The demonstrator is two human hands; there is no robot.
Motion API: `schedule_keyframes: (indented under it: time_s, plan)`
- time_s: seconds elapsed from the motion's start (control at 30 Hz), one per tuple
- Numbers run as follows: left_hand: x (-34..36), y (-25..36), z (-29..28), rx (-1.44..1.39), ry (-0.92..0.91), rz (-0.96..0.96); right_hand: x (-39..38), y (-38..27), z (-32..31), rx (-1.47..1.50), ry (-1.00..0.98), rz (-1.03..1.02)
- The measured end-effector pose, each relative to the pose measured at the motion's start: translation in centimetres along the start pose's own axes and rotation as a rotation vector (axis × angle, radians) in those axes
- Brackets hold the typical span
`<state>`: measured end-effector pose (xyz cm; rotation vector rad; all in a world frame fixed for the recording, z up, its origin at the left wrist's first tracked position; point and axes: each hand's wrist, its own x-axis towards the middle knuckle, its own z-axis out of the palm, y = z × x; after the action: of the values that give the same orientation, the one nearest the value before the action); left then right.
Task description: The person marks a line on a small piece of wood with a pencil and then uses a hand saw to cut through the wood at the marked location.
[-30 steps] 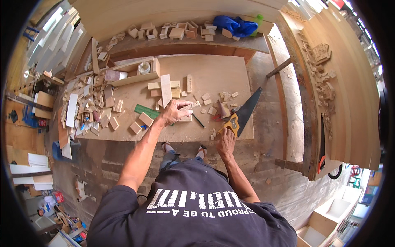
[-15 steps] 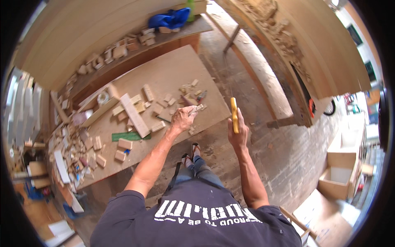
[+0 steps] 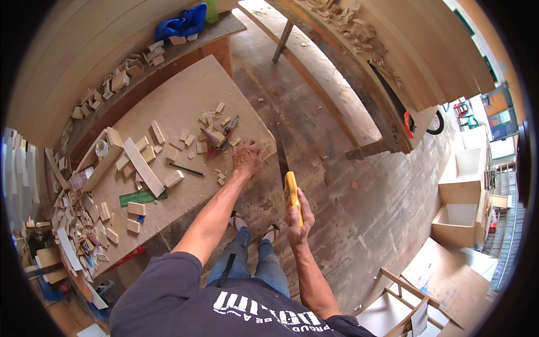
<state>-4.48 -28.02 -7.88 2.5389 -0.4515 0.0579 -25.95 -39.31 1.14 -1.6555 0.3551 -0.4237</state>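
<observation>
Here my left hand lies flat, fingers spread, on the near right corner of the pale plywood worktop, among small wooden offcuts. My right hand has its fingers clamped round the yellow handle of a handsaw, held upright just off the worktop's edge, over the floor.

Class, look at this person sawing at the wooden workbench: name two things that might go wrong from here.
1. The left hand presses a small wood offcut at the bench edge, close to the blade line of the yellow-handled handsaw in the right hand; a slip might cut fingers.
2. Loose wood blocks beside it may shift.
</observation>
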Motion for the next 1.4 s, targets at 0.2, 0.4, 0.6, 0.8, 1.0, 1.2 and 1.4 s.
schedule_keyframes:
  time_s: [0.2, 0.4, 0.6, 0.8, 1.0, 1.2, 1.4]
  plan:
    - [0.7, -1.6, 0.9, -0.116, -0.073, -0.098, -0.9, 3.3, 0.4, 0.011, -0.085, -0.016]
    - [1.1, -1.2, 1.3, -0.191, -0.117, -0.268, -1.8, 3.3, 0.7, -0.067, -0.086, -0.059]
    - [1.3, -1.5, 1.6, -0.285, -0.108, -0.277, -2.9, 3.0, 0.6, -0.067, -0.1, -0.077]
    - [1.2, -0.4, 1.3, -0.242, -0.133, -0.384, -2.7, 3.1, -0.2, -0.002, -0.096, -0.048]
    - [1.3, -0.6, 1.7, -0.329, -0.157, -0.384, -2.0, 3.0, -1.1, 0.009, -0.132, -0.037]
    - [1.3, -1.6, 2.6, -0.317, -0.107, -0.404, -1.4, 3.9, -2.2, 0.079, -0.183, 0.006]
    - [1.0, -0.9, 2.5, -0.277, -0.07, -0.393, -1.0, 4.9, -2.9, 0.177, -0.21, 0.064]
